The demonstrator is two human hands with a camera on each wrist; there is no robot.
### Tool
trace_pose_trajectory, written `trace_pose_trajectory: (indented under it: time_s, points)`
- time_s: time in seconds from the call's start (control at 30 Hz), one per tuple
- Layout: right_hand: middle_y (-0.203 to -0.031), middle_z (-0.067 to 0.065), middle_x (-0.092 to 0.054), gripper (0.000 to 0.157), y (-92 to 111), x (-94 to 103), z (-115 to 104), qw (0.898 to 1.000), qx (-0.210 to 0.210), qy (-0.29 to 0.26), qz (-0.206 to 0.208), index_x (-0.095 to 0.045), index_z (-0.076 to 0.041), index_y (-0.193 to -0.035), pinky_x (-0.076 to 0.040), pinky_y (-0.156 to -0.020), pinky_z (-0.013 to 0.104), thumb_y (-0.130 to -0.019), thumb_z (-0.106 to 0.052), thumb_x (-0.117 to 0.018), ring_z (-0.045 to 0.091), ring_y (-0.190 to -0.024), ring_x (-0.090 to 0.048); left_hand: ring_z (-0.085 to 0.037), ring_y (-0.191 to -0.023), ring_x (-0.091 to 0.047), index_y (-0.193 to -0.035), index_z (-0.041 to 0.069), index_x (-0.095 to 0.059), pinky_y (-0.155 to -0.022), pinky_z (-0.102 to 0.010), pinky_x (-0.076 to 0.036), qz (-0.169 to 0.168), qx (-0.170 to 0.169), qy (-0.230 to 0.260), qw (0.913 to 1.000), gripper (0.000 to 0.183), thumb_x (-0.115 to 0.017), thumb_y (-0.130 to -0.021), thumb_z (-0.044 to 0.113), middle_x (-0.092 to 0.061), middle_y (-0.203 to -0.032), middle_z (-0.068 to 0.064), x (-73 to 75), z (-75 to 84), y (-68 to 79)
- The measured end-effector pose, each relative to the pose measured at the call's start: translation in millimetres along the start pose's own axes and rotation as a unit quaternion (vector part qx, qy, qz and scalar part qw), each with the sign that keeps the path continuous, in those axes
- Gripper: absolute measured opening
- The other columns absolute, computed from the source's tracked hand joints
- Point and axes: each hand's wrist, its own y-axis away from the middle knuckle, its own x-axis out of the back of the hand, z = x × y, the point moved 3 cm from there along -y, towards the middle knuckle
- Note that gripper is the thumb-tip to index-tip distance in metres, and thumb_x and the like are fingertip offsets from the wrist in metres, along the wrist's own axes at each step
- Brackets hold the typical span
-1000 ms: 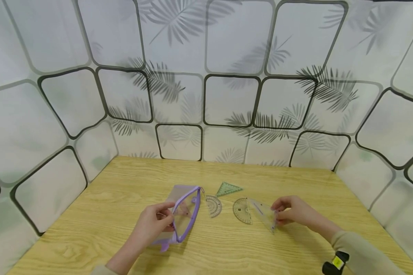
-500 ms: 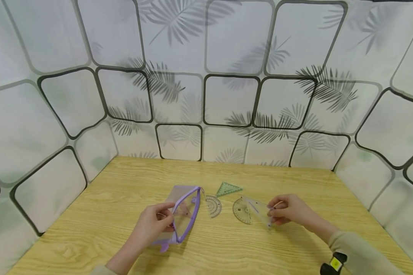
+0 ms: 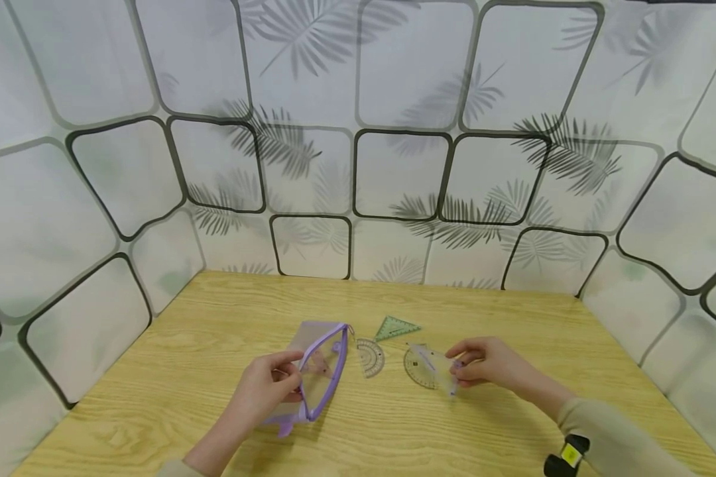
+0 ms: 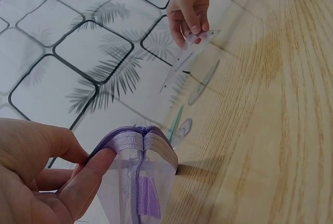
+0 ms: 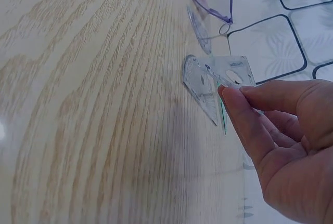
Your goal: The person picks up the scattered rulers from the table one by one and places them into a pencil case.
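Note:
My left hand (image 3: 262, 387) pinches the near rim of a purple-edged mesh zip pouch (image 3: 329, 391), holding its mouth apart. In the left wrist view, its thumb and finger (image 4: 88, 177) grip the zipped edge. Something pinkish shows through the mesh; I cannot tell what. To the right, my right hand (image 3: 489, 363) pinches a clear set square (image 3: 443, 373) by its edge, tilted above the table. A clear protractor (image 3: 414, 366) lies partly behind it. Another protractor (image 3: 370, 358) rests beside the pouch, with a green set square (image 3: 395, 327) just beyond.
The wooden table (image 3: 358, 437) runs back to a hanging patterned cloth (image 3: 394, 172), which encloses the back and both sides. A dark band with a yellow patch (image 3: 569, 455) sits at the right sleeve.
My right hand has moved left with the clear set square, bringing it over the right protractor. The left hand and pouch have stayed put.

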Motion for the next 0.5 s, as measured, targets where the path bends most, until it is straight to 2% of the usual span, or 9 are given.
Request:
trace_pose_trajectory:
  time_s: [0.33, 0.5]
  points:
    - [-0.105, 0.021, -0.070, 0.051, -7.4, -10.2, -4.8, 1.000, 0.015, -0.008, -0.014, -0.054, 0.012, -0.131, -0.066, -0.078, 0.033, -0.090, -0.013, -0.070, 0.016, -0.087, -0.071, -0.017, -0.069, -0.064, -0.128, -0.010, -0.060, -0.062, -0.026, -0.065, -0.001, 0.001, 0.001, 1.0000, 0.045, -0.055, -0.083, -0.009, -0.060, -0.086, -0.010, 0.3, 0.4, 0.1]
    - [-0.101, 0.015, -0.069, 0.049, -12.5, -15.9, -7.4, 1.000, 0.016, -0.011, -0.012, -0.055, 0.011, -0.131, -0.066, -0.078, 0.033, -0.090, -0.011, -0.070, 0.015, -0.085, -0.070, -0.017, -0.069, -0.064, -0.128, -0.009, -0.060, -0.063, -0.026, -0.065, 0.000, 0.003, 0.002, 1.0000, 0.045, -0.055, -0.084, -0.009, -0.060, -0.086, -0.010, 0.6, 0.9, 0.4]
